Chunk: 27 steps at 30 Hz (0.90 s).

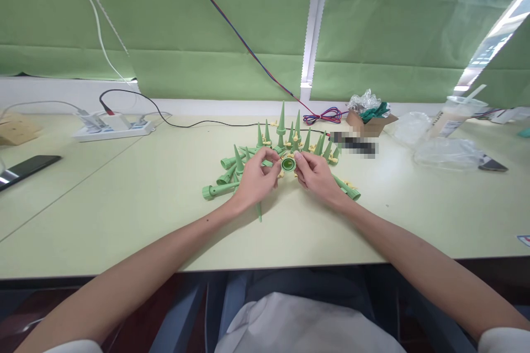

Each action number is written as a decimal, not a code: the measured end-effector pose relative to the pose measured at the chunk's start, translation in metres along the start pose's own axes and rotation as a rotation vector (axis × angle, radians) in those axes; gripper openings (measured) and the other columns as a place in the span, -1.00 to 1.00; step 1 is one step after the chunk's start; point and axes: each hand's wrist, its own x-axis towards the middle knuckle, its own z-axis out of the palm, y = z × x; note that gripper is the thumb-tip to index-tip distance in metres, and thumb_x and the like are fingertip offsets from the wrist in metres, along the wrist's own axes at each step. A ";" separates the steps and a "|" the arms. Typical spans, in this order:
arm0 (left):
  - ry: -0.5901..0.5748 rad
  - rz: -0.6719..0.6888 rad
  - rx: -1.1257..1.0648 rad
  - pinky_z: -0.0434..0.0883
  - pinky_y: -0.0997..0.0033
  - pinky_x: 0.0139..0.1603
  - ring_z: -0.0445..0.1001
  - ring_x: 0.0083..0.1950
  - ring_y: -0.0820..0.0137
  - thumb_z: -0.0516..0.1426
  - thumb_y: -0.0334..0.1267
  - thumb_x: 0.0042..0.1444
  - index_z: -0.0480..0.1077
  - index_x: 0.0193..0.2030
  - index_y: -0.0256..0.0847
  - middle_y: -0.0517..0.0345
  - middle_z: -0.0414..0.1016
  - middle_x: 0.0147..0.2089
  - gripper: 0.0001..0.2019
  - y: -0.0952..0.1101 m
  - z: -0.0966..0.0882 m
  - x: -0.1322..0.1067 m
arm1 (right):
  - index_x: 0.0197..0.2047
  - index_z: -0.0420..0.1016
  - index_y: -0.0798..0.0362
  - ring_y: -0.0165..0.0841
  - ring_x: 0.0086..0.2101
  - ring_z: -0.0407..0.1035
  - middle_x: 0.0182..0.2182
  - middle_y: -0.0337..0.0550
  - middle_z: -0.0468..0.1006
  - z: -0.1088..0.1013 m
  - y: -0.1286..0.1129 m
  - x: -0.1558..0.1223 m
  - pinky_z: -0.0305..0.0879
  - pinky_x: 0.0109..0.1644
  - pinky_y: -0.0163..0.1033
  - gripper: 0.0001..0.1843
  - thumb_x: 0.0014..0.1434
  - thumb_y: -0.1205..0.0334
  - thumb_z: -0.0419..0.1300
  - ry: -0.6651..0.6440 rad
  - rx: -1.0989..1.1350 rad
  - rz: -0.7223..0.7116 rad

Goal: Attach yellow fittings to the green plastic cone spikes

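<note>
- Round, hollow green plastic piece (289, 164): between the two hands, open end facing the wearer, probably so angled to keep its inside in sight. A yellowish patch shows within, too small to identify.
- Right bare hand (317, 176): thumb and forefinger pinching the piece at its right edge; other fingers curled beneath. An edge hold, presumably chosen to leave the opening uncovered.
- Left bare hand (260, 174): thumb and forefinger curved toward each other, tips at the piece's left edge; cannot tell whether they grip it or merely lie just beside it.
- Tapered green plastic spikes (282, 120): clustered behind and around the hands, several standing point upward, likely on their broad ends for stability. Others lie flat, left and right, with wide collared ends outward.
- Small pale-yellow plastic fittings (333, 160): scattered among the spikes, apparently kept within reach.
- Long cream-coloured table (144, 220): beneath the whole cluster; the bare stretch before it gives the forearms room.
</note>
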 end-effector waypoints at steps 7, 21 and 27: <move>-0.105 -0.206 -0.224 0.26 0.50 -0.68 0.34 -0.64 0.51 0.18 0.05 0.24 0.32 -0.41 -0.23 0.21 0.35 -0.53 -0.61 0.006 0.000 0.002 | -0.49 0.15 -0.01 -0.44 -0.59 0.10 -0.61 -0.32 0.20 0.000 -0.003 -0.001 0.06 -0.49 -0.25 -0.48 0.38 -0.18 0.02 -0.034 -0.003 -0.019; -0.279 -0.283 -0.429 0.25 0.55 -0.69 0.36 -0.58 0.53 0.34 0.03 0.06 0.37 -0.35 -0.26 0.27 0.25 -0.50 -0.62 -0.001 -0.004 0.004 | -0.45 0.12 -0.03 -0.43 -0.61 0.11 -0.66 -0.37 0.14 0.000 0.000 0.000 0.03 -0.50 -0.26 -0.47 0.34 -0.26 0.03 -0.089 0.020 -0.007; -0.250 -0.153 -0.260 0.29 0.53 -0.69 0.39 -0.61 0.49 0.31 0.05 0.08 0.30 -0.37 -0.22 0.28 0.31 -0.53 -0.60 -0.002 -0.005 0.004 | -0.49 0.09 -0.02 -0.42 -0.58 0.08 -0.65 -0.34 0.14 -0.001 -0.001 0.000 0.01 -0.46 -0.24 -0.48 0.39 -0.18 -0.02 -0.089 -0.100 -0.025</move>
